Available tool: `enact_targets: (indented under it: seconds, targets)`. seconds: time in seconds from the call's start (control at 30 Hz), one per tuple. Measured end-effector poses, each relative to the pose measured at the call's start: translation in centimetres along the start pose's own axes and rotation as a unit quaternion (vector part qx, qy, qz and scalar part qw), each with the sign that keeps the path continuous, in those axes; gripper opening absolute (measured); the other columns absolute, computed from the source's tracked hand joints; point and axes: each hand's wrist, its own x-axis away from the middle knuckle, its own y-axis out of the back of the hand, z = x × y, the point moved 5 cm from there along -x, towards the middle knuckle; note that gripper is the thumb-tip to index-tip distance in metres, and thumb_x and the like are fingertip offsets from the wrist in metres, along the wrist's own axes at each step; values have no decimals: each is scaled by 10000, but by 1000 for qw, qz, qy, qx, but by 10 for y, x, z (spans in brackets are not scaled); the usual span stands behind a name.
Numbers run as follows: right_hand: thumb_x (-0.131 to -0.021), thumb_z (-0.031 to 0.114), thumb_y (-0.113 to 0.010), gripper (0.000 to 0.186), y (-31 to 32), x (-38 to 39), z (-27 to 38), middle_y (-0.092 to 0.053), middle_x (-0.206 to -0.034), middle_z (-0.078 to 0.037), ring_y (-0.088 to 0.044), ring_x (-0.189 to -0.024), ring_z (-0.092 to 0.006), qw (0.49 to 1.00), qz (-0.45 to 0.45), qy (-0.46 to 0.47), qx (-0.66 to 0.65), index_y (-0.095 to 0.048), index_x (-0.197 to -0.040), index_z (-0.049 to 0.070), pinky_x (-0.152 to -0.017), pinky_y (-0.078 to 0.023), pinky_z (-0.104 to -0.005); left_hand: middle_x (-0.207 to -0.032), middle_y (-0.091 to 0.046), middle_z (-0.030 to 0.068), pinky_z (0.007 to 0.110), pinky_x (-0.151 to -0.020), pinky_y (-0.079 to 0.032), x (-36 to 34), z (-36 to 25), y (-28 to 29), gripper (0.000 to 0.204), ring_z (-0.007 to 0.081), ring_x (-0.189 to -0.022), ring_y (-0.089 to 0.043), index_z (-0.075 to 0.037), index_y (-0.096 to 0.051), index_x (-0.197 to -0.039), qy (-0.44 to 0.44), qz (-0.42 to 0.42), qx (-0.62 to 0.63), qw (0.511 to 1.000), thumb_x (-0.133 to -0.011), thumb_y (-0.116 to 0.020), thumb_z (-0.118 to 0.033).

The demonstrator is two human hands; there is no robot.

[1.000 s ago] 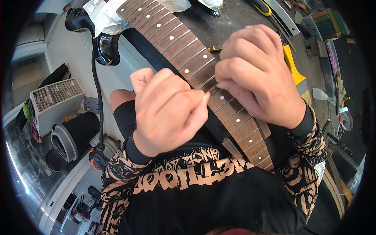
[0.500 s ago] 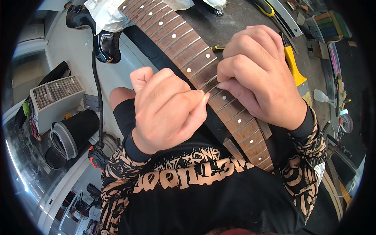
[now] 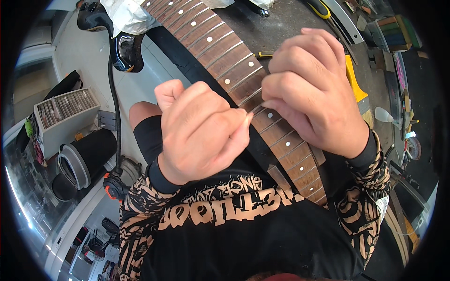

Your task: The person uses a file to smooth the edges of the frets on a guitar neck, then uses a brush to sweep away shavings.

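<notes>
Guitar neck (image 3: 241, 82) prob. stiff, fairly light; best held by long edges. L hand (image 3: 201, 133) pinched tog.; R hand (image 3: 318, 93) curled, can't tell if clamped.

Left hand (image 3: 201, 133) pinched, right hand (image 3: 314, 91) curled, both at fretboard (image 3: 232, 58)

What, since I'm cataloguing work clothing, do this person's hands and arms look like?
The left hand and right hand are bare, with no gloves, rings or watch visible. Long sleeves carry a bold, curving black-and-tan pattern and end in plain black cuffs at the wrists.
</notes>
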Motion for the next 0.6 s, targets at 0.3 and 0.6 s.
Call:
enact_targets:
  seconds: [0.3, 0.6]
  targets:
    - [-829, 154, -890, 274, -3, -4, 3, -717, -1142, -32, -707, -1228, -338, 1000, 6, -12, 13, -754, -1067, 145, -1225, -496, -576, -819, -679, -3, 441, -809, -367, -3, 5, 2, 274, 215, -692, -595, -91, -778, -1022, 5, -1, -10, 1000, -851, -927, 61]
    - [-854, 140, -895, 263, -2, 6, 4, -708, -1121, -38, -698, -1197, -346, 998, 6, -10, -63, -744, -1069, 128, -1159, -517, -553, -792, -651, -11, 420, -786, -334, 3, -7, -1, 293, 208, -663, -560, -90, -772, -1010, 20, 13, 23, 999, -819, -941, 54]
